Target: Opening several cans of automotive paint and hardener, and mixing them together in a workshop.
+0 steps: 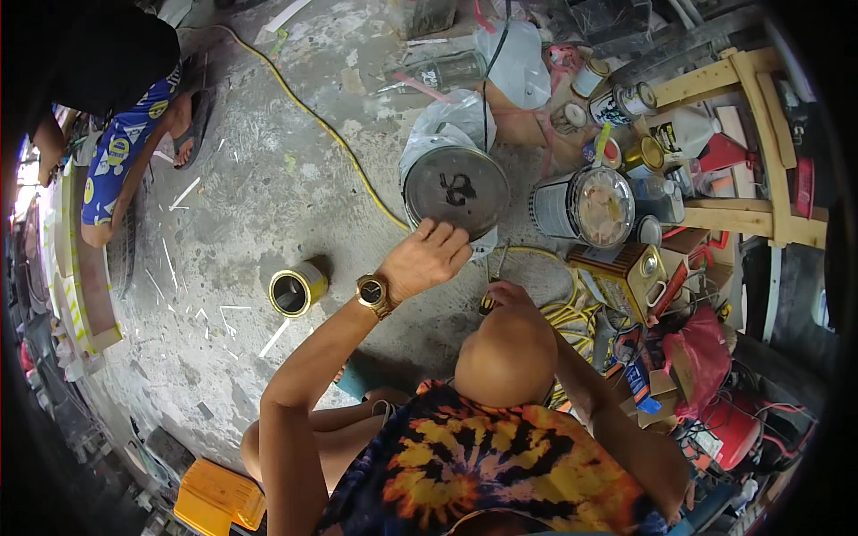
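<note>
A large round can with a dark grey lid [456, 189], marked in black on top, stands in front of me. My left hand [433, 255], with a gold watch on its wrist, has its fingers curled over the lid's near rim. Just right of it, my right hand [508, 295] is closed round the yellow-and-black handle of a screwdriver [488, 302]. The screwdriver's thin shaft points up toward the can's right side. My bent knee [507, 357] partly hides the right hand and forearm. An opened metal can [297, 291] with a dark inside stands on the floor to the left.
Paint cans and bottles crowd the right, with a plastic-topped tub [603, 207] and a rectangular tin [626, 272] nearest. A yellow cord [340, 138] crosses the concrete floor. A glass bottle [442, 71] lies beyond the can. Another person [134, 134] is at the upper left.
</note>
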Demonstrator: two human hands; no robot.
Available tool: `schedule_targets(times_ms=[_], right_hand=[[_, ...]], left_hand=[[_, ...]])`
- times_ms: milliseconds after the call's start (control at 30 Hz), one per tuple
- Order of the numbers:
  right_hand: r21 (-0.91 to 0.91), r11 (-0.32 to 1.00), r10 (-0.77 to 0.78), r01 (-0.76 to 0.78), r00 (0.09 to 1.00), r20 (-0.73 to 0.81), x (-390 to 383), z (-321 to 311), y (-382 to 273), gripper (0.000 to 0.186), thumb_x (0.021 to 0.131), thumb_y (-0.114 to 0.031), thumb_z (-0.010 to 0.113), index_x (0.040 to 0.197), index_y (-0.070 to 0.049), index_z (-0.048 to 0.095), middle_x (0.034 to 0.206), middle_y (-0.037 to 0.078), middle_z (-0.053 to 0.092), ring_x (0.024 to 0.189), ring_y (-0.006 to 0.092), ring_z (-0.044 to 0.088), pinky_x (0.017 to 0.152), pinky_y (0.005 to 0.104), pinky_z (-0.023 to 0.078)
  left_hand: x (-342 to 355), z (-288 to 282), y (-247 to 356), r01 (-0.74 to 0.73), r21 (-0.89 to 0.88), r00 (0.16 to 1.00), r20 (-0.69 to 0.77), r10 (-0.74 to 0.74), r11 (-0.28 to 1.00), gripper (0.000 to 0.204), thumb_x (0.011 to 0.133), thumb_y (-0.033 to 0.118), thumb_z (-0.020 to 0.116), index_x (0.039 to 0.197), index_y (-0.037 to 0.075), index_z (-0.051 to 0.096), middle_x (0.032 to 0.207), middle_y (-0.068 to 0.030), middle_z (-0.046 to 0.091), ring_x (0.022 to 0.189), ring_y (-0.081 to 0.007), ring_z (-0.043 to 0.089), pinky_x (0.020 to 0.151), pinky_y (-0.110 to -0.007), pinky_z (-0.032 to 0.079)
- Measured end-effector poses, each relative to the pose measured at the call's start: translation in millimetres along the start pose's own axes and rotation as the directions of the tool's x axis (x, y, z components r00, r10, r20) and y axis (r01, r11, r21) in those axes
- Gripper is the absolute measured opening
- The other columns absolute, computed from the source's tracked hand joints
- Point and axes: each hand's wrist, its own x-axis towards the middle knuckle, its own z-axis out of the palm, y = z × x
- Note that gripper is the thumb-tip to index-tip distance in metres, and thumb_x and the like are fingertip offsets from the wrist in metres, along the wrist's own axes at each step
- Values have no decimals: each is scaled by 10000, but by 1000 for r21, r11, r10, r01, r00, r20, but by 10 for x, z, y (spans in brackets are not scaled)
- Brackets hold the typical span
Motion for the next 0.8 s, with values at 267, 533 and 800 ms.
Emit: schedule_targets(times_ms=[267,533,800], right_hand=[[-248,969,-29,1,993,-110,8,-25,282,283,843,-261,610,989,-18,605,824,93,646,752,189,614,667,328,482],[-633,751,-101,-190,914,-394,314,138,158,388,791,-373,630,953,-24,580,870,189,643,875,376,609,756,479,463],[-474,878,-312,61,825,-472,-386,-229,-954,258,819,-200,631,969,-13,536,814,149,624,745,295,613,619,381,469]], left_hand=[[-249,300,-3,25,11,988,153,-26,1000,151,724,143,590,869,105,591,913,-19,519,860,-179,509,776,-321,412],[115,262,-214,345,-221,938,111,-327,913,488,803,310,614,1230,99,505,1267,-111,460,1159,-283,436,940,-447,357],[131,502,-339,387,-44,880,316,-355,921,815,684,620,583,1391,289,352,1510,2,188,1388,-243,175,1099,-571,104]])
